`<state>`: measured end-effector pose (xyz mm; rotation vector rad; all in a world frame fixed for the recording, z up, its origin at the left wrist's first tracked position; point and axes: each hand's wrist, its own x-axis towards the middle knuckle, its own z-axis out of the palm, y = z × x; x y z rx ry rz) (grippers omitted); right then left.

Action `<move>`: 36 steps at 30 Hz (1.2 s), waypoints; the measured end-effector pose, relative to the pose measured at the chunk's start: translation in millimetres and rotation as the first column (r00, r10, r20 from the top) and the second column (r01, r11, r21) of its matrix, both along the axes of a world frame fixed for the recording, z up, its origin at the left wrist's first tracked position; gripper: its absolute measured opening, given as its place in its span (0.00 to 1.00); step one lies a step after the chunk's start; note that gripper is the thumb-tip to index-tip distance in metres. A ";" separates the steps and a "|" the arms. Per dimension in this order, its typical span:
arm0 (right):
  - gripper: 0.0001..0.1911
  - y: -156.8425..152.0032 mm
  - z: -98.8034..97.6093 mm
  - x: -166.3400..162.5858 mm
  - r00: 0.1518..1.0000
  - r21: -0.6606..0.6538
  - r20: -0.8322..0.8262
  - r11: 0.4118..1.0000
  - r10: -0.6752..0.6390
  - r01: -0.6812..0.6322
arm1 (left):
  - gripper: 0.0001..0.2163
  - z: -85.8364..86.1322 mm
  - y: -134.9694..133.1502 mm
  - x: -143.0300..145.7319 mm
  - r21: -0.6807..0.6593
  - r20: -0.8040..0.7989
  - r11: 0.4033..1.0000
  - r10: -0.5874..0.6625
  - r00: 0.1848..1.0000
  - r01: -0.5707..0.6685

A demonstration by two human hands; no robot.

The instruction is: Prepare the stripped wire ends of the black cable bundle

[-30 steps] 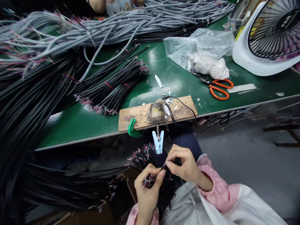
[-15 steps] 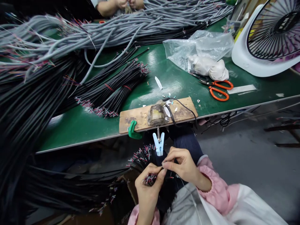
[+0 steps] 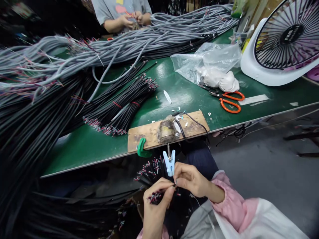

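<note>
My left hand point(image 3: 156, 207) grips a bundle of black cables point(image 3: 154, 172) with stripped coloured wire ends, low in front of the table edge. My right hand point(image 3: 190, 179) pinches one thin wire end from that bundle, fingertips meeting my left thumb. Just above them a light blue clothespin point(image 3: 169, 162) hangs on a metal tip under a wooden board point(image 3: 149, 132). The board is held on the green table point(image 3: 82, 146) by a green clamp point(image 3: 141, 148) and carries a brown lump point(image 3: 166, 130).
Black cable bundles point(image 3: 117, 106) and long grey cables point(image 3: 129, 36) cover the table's left and back. Orange scissors point(image 3: 230, 99), a plastic bag point(image 3: 211, 59) with white cloth and a white fan point(image 3: 281, 46) lie to the right. Another person point(image 3: 122, 13) works at the far side.
The view has tilted up, showing more of the person opposite. My hands have stayed together under the clothespin, the right fingers shifting slightly on the wire end.
</note>
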<state>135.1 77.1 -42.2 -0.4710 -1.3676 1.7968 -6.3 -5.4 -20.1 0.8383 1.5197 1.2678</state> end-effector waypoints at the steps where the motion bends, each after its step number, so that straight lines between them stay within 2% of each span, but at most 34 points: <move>1: 0.23 3.5 -0.6 0.4 0.997 -0.096 -0.030 0.992 0.076 -0.079 | 0.12 1.4 1.3 -0.1 0.023 -0.024 1.000 -0.006 1.000 0.007; 3: 0.24 11.1 -1.8 -0.2 0.989 -0.224 -0.055 0.963 0.139 -0.148 | 0.09 4.6 3.5 1.7 0.057 -0.064 0.998 0.010 0.998 -0.007; 5: 0.24 19.5 -1.9 -3.7 0.996 -0.282 -0.042 0.956 0.076 -0.085 | 0.07 8.2 5.0 4.8 0.098 -0.062 0.994 0.055 0.997 -0.048; 8: 0.26 31.1 2.3 -14.1 0.999 -0.296 -0.025 0.955 -0.028 0.019 | 0.05 14.3 6.2 8.3 0.169 -0.040 0.981 0.100 0.994 -0.092; 11: 0.33 37.5 9.5 -26.6 0.991 -0.322 -0.113 0.942 0.067 -0.100 | 0.05 19.5 8.4 8.2 0.222 -0.065 0.970 0.119 0.991 -0.102; 13: 0.33 38.6 13.3 -33.1 0.980 -0.370 -0.175 0.916 0.093 -0.153 | 0.05 21.7 10.7 7.0 0.240 -0.079 0.964 0.135 0.988 -0.112; 17: 0.30 37.9 15.9 -38.8 0.983 -0.466 -0.185 0.881 -0.006 -0.082 | 0.05 22.9 14.6 6.6 0.225 -0.132 0.968 0.146 0.980 -0.114; 25: 0.30 39.1 19.5 -40.6 0.988 -0.481 -0.151 0.876 -0.044 -0.035 | 0.08 22.8 17.0 12.3 0.150 -0.057 0.974 0.182 0.982 -0.172; 31: 0.32 34.3 5.9 -39.9 0.987 -0.533 -0.155 0.845 -0.046 -0.044 | 0.08 23.0 18.2 11.9 0.154 -0.047 0.975 0.170 0.984 -0.161; 36: 0.35 25.2 -13.4 -29.0 0.985 -0.528 -0.154 0.849 -0.074 -0.019 | 0.06 22.7 16.1 11.9 0.176 -0.065 0.972 0.169 0.983 -0.155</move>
